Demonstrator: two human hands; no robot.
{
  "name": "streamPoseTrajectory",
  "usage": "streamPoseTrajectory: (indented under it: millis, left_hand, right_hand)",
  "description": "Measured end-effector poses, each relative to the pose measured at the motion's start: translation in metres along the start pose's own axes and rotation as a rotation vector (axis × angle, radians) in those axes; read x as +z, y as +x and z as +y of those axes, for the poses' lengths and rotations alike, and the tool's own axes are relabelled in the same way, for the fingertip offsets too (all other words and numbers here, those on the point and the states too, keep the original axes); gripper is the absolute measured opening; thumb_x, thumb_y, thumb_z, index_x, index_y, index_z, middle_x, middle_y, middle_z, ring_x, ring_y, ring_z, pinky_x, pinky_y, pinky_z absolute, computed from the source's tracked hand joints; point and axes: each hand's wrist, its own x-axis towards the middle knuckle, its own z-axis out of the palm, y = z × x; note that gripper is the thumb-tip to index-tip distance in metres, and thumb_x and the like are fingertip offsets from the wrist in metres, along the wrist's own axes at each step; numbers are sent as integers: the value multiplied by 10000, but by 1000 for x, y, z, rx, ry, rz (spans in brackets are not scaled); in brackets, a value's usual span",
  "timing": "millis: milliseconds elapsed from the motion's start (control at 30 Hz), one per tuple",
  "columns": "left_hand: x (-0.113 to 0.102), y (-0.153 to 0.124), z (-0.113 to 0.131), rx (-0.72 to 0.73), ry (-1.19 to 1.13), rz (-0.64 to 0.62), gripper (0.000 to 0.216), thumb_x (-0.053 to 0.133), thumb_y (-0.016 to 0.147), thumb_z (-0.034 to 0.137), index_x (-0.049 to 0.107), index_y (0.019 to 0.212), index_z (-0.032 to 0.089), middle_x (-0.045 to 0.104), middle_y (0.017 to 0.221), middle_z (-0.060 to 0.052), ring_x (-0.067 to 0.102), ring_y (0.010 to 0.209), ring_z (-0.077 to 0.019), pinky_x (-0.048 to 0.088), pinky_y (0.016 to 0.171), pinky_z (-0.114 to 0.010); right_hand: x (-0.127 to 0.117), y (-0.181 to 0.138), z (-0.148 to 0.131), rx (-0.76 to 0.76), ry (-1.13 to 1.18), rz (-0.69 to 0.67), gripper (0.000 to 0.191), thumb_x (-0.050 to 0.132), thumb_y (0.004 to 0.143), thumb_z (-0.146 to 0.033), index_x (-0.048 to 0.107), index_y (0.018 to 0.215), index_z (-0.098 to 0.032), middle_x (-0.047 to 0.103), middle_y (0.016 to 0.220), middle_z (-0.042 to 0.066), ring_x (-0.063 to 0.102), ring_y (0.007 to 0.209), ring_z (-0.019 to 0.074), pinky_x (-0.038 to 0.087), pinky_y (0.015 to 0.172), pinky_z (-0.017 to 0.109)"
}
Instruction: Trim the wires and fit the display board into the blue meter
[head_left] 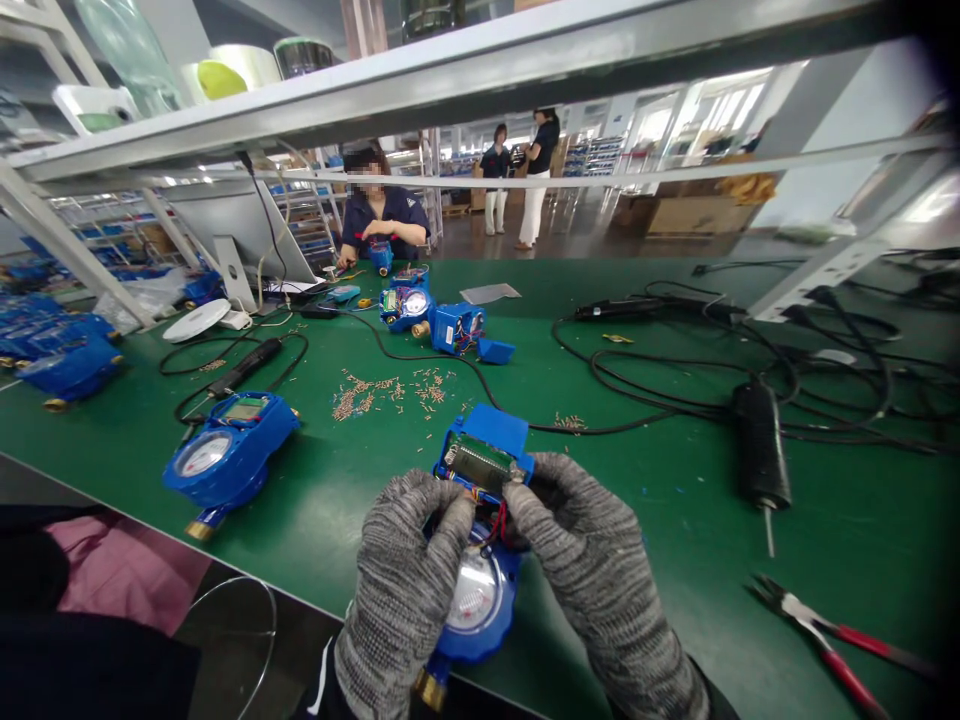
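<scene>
A blue water meter [487,625] with a round clear dial and brass fitting stands between my hands, its flip lid [495,430] raised. Under the lid, a circuit board with a grey display [480,468] sits in the housing. My left hand [405,570], in a grey knit glove, is closed on the housing's left side, thumb near coloured wires. In a matching glove, my right hand [600,560] is closed round the right side, its thumb at the board's corner. Red and black wires [498,522] run between the thumbs; the fingertips are partly hidden.
Another blue meter [225,455] stands left, with more at the back. Loose small screws [356,395] lie mid-table. Black electric screwdriver [761,440], cables and red-handled pliers [817,625] are right. A co-worker [386,210] sits opposite, beneath a metal shelf [450,75].
</scene>
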Motion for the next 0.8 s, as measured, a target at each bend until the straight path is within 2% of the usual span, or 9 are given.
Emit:
streamPoseTrajectory:
  millis: [167, 367, 600, 700, 800]
  left_hand:
    - [-1, 0, 2, 26, 22, 1, 191, 567, 899, 341, 674, 839, 195, 661, 879, -40, 606, 859, -199, 467, 842, -383]
    - [1, -2, 2, 46, 43, 71, 179, 594, 875, 336, 699, 834, 197, 678, 886, -52, 612, 870, -221, 464, 864, -415]
    - [-1, -3, 3, 2, -47, -9, 182, 584, 888, 333, 699, 852, 197, 684, 909, -51, 623, 881, -213, 479, 849, -392]
    - [1, -3, 6, 42, 27, 7, 177, 580, 890, 314, 700, 830, 199, 680, 877, -52, 622, 853, -217, 484, 831, -402]
    - [5, -5, 3, 137, 166, 91, 177, 563, 889, 293, 680, 802, 194, 673, 839, -62, 619, 824, -235, 496, 799, -428]
  right_hand:
    - [2, -6, -1, -55, -81, 32, 120, 591, 857, -284, 656, 943, -233, 729, 852, 24, 704, 736, 188, 593, 657, 304]
    - [8, -14, -2, -33, -68, 42, 114, 600, 848, -292, 625, 944, -236, 724, 852, 30, 702, 705, 184, 605, 649, 302]
    - [8, -18, 0, -50, -139, 97, 81, 599, 840, -292, 622, 902, -246, 723, 806, 14, 696, 663, 181, 605, 621, 301]
    - [10, -20, -1, -42, -154, 108, 79, 599, 838, -295, 619, 898, -248, 730, 819, 15, 702, 674, 183, 603, 619, 297]
    - [10, -20, -4, -76, -209, 132, 66, 597, 834, -283, 618, 884, -244, 730, 793, 11, 702, 656, 179, 590, 585, 277]
